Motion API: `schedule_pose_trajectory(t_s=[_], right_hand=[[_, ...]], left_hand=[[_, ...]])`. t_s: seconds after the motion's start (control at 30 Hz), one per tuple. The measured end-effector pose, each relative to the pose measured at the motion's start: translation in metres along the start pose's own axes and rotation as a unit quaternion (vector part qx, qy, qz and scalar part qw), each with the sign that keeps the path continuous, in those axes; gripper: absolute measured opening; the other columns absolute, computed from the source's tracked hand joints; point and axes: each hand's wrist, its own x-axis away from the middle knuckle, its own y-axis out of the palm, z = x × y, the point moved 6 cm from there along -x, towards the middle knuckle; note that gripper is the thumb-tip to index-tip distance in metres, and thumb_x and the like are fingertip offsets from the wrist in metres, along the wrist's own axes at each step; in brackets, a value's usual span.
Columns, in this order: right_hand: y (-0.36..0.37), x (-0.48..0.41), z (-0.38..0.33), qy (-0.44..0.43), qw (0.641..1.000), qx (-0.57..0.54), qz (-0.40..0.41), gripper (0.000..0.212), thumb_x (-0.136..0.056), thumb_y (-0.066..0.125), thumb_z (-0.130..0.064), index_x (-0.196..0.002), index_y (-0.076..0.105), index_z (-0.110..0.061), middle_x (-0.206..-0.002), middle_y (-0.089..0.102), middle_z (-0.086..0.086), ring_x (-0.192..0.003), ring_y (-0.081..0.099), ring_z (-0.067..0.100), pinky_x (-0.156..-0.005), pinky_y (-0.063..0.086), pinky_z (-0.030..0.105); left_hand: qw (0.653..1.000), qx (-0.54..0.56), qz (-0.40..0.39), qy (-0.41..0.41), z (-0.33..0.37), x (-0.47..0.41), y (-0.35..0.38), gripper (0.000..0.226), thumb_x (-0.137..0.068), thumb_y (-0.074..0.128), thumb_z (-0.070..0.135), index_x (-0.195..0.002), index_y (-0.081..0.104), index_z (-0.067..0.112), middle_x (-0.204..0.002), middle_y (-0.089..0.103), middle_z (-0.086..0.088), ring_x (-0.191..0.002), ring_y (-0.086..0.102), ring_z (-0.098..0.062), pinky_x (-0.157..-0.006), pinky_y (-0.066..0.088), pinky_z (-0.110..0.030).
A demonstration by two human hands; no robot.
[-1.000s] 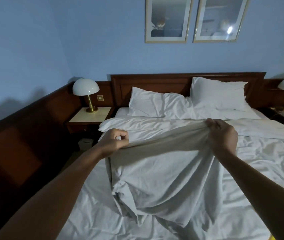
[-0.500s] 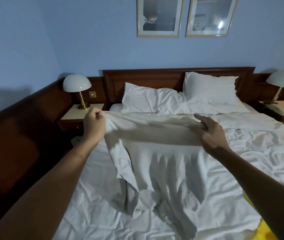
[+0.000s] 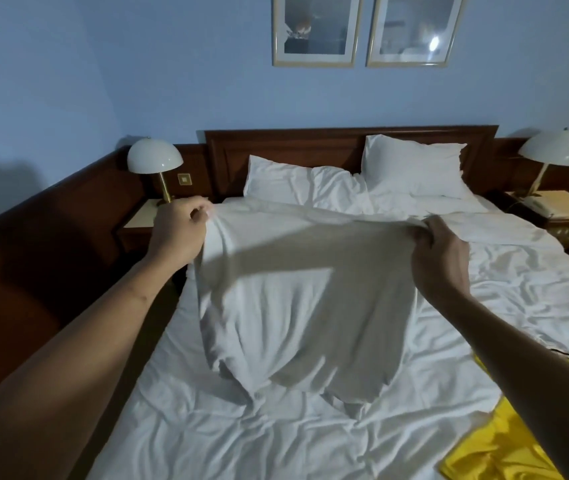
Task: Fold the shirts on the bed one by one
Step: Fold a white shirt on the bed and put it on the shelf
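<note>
A white shirt (image 3: 296, 306) hangs spread out above the bed (image 3: 227, 434), its lower end trailing onto the sheet. My left hand (image 3: 179, 233) grips the shirt's upper left corner. My right hand (image 3: 440, 258) pinches the upper right corner, and the cloth is stretched taut between the two hands. A yellow shirt (image 3: 497, 448) lies crumpled at the bed's near right, partly hidden under my right forearm.
Two white pillows (image 3: 411, 168) lean on the wooden headboard (image 3: 276, 150). Lamps stand on nightstands at the left (image 3: 154, 157) and right (image 3: 553, 148). A dark wooden panel (image 3: 33, 271) runs along the bed's left side.
Both hands have moved apart and stretched the white shirt wider. The shirt's lower part has lifted and opened out, less bunched than before.
</note>
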Motion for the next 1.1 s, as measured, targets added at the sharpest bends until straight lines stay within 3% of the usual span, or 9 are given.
schedule_pose_trajectory(t_s=[0.07, 0.17, 0.3, 0.47, 0.63, 0.77, 0.83, 0.93, 1.1], right_hand=[[-0.007, 0.010, -0.008, -0.015, 0.999, -0.025, 0.013, 0.019, -0.101, 0.043, -0.012, -0.083, 0.048, -0.016, -0.067, 0.054, 0.001, -0.066, 0.049, 0.022, -0.058, 0.035, 0.041], [-0.025, 0.024, -0.013, -0.023, 0.997, -0.067, 0.031, 0.019, -0.102, 0.044, -0.013, -0.085, 0.052, -0.014, -0.065, 0.053, 0.000, -0.063, 0.048, 0.016, -0.058, 0.032, 0.038], [-0.057, 0.047, -0.005, -0.013, 0.994, -0.100, 0.037, 0.020, -0.102, 0.049, -0.018, -0.086, 0.059, -0.010, -0.065, 0.055, 0.001, -0.063, 0.047, 0.015, -0.060, 0.035, 0.031], [-0.099, 0.087, -0.014, -0.007, 0.993, -0.112, 0.042, 0.041, -0.099, 0.060, -0.037, -0.073, 0.052, -0.007, -0.058, 0.046, 0.006, -0.063, 0.041, 0.024, -0.066, 0.038, 0.045], [-0.137, 0.104, -0.037, 0.002, 0.990, -0.116, 0.084, 0.053, -0.094, 0.064, -0.046, -0.067, 0.046, -0.004, -0.056, 0.039, 0.008, -0.059, 0.038, 0.021, -0.060, 0.027, 0.040], [-0.148, 0.097, -0.046, -0.005, 0.987, -0.131, 0.089, 0.049, -0.087, 0.069, -0.044, -0.069, 0.057, 0.000, -0.063, 0.049, 0.020, -0.060, 0.044, 0.030, -0.058, 0.035, 0.038], [-0.138, 0.088, -0.046, -0.007, 0.990, -0.121, 0.072, 0.046, -0.088, 0.069, -0.045, -0.073, 0.062, -0.002, -0.064, 0.055, 0.017, -0.063, 0.050, 0.030, -0.058, 0.038, 0.039], [-0.105, 0.071, -0.035, -0.003, 0.995, -0.094, 0.022, 0.036, -0.092, 0.067, -0.047, -0.082, 0.069, -0.013, -0.072, 0.064, 0.005, -0.072, 0.056, 0.025, -0.058, 0.036, 0.033], [-0.017, 0.043, 0.013, 0.019, 0.997, 0.004, -0.070, 0.033, -0.098, 0.058, -0.052, -0.090, 0.062, -0.019, -0.083, 0.063, 0.009, -0.083, 0.054, 0.031, -0.069, 0.036, 0.039]], left_hand=[[0.996, 0.046, 0.055, -0.045, 0.009, 0.012, -0.007, 0.021, -0.105, 0.051, 0.010, -0.103, 0.072, 0.008, -0.098, 0.069, -0.004, -0.098, 0.065, -0.024, -0.077, 0.046, -0.026], [0.995, 0.051, 0.068, -0.060, 0.022, 0.033, -0.011, 0.022, -0.107, 0.042, 0.014, -0.103, 0.063, 0.011, -0.096, 0.065, -0.003, -0.090, 0.060, -0.023, -0.072, 0.041, -0.030], [0.998, 0.051, 0.022, 0.030, 0.036, 0.072, -0.034, 0.021, -0.109, 0.046, 0.024, -0.097, 0.061, 0.016, -0.083, 0.062, 0.001, -0.077, 0.057, -0.016, -0.067, 0.043, -0.033], [0.995, 0.060, -0.079, 0.026, 0.041, 0.113, -0.072, 0.020, -0.108, 0.054, 0.027, -0.095, 0.064, 0.016, -0.080, 0.057, 0.003, -0.072, 0.050, -0.007, -0.068, 0.037, -0.029], [0.960, 0.174, -0.195, -0.102, 0.052, 0.128, -0.116, 0.017, -0.102, 0.065, 0.032, -0.094, 0.076, 0.022, -0.096, 0.071, 0.000, -0.100, 0.061, -0.019, -0.097, 0.044, -0.041], [0.950, 0.173, -0.231, -0.118, 0.056, 0.123, -0.136, 0.019, -0.100, 0.068, 0.033, -0.101, 0.076, 0.016, -0.107, 0.073, -0.013, -0.109, 0.065, -0.025, -0.112, 0.041, -0.049], [0.956, 0.150, -0.226, -0.115, 0.047, 0.117, -0.128, 0.017, -0.101, 0.068, 0.033, -0.102, 0.077, 0.019, -0.109, 0.075, -0.011, -0.110, 0.067, -0.024, -0.109, 0.045, -0.044], [0.978, 0.057, -0.191, -0.066, 0.029, 0.102, -0.094, 0.013, -0.104, 0.063, 0.030, -0.100, 0.074, 0.022, -0.102, 0.069, 0.000, -0.092, 0.062, -0.010, -0.086, 0.044, -0.032], [0.985, -0.078, -0.151, -0.027, -0.034, 0.081, -0.010, 0.016, -0.107, 0.055, 0.031, -0.101, 0.069, 0.029, -0.092, 0.071, 0.010, -0.083, 0.067, -0.012, -0.074, 0.052, -0.037]])
